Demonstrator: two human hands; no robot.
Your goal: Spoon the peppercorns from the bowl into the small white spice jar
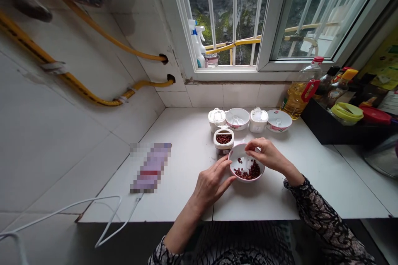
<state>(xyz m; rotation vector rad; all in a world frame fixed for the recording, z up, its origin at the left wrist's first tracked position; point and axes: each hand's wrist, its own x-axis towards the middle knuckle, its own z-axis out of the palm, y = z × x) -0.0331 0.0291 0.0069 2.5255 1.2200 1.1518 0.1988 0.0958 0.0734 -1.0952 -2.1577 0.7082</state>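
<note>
A white bowl (pixel 232 169) with a pink rim stands on the counter, with small dark red pieces (pixel 253 169) that look like Sichuan peppercorns in its lower part. My left hand (pixel 211 180) grips the bowl's left side, thumb low and fingers along the rim. Over the bowl's upper right edge, my right hand (pixel 263 152) has its fingertips pinched together; anything between them is too small or hidden to tell. Just behind the bowl, an open white container (pixel 223 145) holds more of the same dark red pieces.
Two lidded white containers (pixel 258 121) and two white bowls (pixel 279 121) line the back. An oil bottle (pixel 298 91) and a black box (pixel 320 126) of bottles stand at right. On the left lies a blurred purple object (pixel 152 167) with a white cable (pixel 107 227).
</note>
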